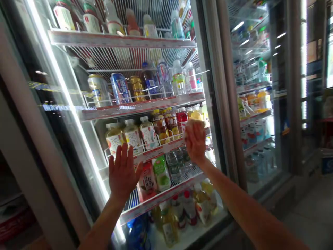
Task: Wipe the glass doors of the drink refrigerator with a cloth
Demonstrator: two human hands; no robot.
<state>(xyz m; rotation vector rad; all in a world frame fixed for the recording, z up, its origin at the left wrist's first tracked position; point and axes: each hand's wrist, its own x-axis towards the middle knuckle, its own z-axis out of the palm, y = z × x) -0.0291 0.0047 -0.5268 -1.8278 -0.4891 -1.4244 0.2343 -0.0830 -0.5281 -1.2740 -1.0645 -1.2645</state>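
My left hand (pixel 123 170) is flat with the fingers stretched out, up against or just in front of the glass of a drinks fridge (pixel 213 104); I cannot tell if it touches. To its right, my right hand (pixel 195 140) is raised and closed over a pale cloth (pixel 195 124), blurred by motion, at the glass by the third shelf. Behind the hands stand bottles with white labels (pixel 133 137), brown bottles with yellow caps (pixel 171 121) and a pink-labelled bottle (pixel 147 182).
Cans (pixel 120 87) and bottles line the upper shelves, and large bottles (pixel 169 222) stand at the bottom. A metal door frame (pixel 226 86) runs down the right side. Beyond it is a second glass-fronted fridge section (pixel 256 104) with more drinks. Floor (pixel 304 215) shows at lower right.
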